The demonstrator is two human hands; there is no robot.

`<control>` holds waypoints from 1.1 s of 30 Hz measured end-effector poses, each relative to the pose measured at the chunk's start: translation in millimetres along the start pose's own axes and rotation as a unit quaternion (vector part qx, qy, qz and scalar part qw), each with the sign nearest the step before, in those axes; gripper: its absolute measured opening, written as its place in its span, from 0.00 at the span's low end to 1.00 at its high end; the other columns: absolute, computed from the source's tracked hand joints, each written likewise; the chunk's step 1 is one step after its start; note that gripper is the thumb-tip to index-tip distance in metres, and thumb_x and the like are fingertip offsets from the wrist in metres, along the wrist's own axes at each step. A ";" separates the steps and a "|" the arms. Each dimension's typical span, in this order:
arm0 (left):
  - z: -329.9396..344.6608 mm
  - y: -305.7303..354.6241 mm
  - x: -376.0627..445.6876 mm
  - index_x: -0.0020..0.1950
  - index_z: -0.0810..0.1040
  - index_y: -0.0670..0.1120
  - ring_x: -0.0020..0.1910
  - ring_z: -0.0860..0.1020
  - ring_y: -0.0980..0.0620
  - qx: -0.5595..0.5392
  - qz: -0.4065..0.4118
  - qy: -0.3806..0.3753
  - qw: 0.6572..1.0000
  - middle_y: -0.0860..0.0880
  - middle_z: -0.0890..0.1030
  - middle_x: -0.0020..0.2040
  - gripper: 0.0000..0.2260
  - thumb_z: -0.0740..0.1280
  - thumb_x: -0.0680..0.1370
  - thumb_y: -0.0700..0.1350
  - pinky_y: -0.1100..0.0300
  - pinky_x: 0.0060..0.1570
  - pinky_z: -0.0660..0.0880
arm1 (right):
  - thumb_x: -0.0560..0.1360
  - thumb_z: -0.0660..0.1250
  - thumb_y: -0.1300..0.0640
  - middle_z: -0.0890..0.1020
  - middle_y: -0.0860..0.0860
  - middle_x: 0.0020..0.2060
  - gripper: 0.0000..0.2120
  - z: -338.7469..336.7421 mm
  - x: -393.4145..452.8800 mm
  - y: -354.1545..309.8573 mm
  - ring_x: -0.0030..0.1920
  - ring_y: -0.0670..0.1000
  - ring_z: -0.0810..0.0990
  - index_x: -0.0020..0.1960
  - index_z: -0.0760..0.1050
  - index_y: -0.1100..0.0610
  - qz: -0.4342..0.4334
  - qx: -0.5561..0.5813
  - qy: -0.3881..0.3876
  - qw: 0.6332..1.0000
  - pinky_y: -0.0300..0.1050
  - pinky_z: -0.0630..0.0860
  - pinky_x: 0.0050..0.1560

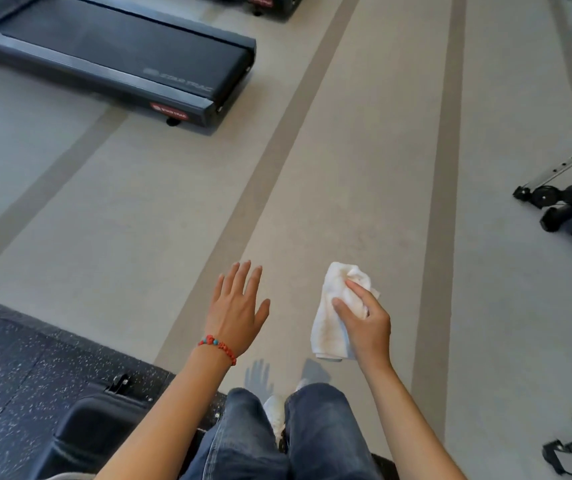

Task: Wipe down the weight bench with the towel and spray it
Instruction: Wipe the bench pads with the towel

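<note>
Two hands: right hand (364, 327) clamped on towel (333, 313); left hand (237, 306) spread, empty.
Table: dark pad (90, 431), lower left.
Advice: probably bunch towel flat before wiping.

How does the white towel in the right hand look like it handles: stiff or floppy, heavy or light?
Likely floppy: the towel bunches at the right hand and droops below it. Probably light, since fingertips alone pinch it. Unlikely to slip; the cloth looks soft.
</note>
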State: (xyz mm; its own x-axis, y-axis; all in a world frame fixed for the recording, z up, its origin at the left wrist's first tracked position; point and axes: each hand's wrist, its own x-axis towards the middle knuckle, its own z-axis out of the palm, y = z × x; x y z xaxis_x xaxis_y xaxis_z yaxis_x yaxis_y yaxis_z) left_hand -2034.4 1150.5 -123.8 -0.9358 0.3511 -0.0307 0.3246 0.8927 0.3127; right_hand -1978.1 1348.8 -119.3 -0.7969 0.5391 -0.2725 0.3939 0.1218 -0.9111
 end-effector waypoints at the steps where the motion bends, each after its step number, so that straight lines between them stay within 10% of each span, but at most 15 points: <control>1: -2.8 -3.1 9.9 0.71 0.64 0.39 0.71 0.61 0.39 -0.003 -0.009 0.011 1.000 0.38 0.65 0.71 0.25 0.64 0.78 0.48 0.44 0.69 0.57 | 0.70 0.72 0.57 0.77 0.40 0.49 0.15 6.9 12.8 -5.7 0.50 0.43 0.74 0.53 0.76 0.41 -0.003 -0.005 -0.009 1.000 0.36 0.70 0.47; 18: -45.6 -110.1 173.2 0.60 0.75 0.34 0.58 0.76 0.34 0.031 -0.225 0.118 0.967 0.34 0.77 0.58 0.25 0.76 0.67 0.43 0.38 0.55 0.73 | 0.70 0.72 0.57 0.78 0.42 0.50 0.16 195.4 221.8 -131.0 0.50 0.44 0.75 0.56 0.77 0.45 -0.088 -0.091 -0.274 0.953 0.36 0.69 0.48; 33: -94.7 -327.2 162.8 0.60 0.75 0.33 0.58 0.75 0.33 0.018 -0.423 0.187 0.886 0.32 0.77 0.58 0.24 0.75 0.68 0.42 0.38 0.56 0.72 | 0.70 0.72 0.56 0.77 0.43 0.52 0.15 474.8 208.1 -206.1 0.52 0.45 0.75 0.55 0.77 0.43 -0.145 -0.142 -0.461 0.864 0.35 0.70 0.47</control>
State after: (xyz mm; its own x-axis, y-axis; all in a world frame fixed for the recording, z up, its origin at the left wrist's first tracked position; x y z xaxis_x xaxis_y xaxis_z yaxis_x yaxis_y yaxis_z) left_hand -2305.9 888.8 -141.1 -0.8237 -0.5613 0.0801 -0.5177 0.8022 0.2974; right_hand -2442.6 1040.2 -135.1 -0.8551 -0.4258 -0.2958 0.1094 0.4096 -0.9057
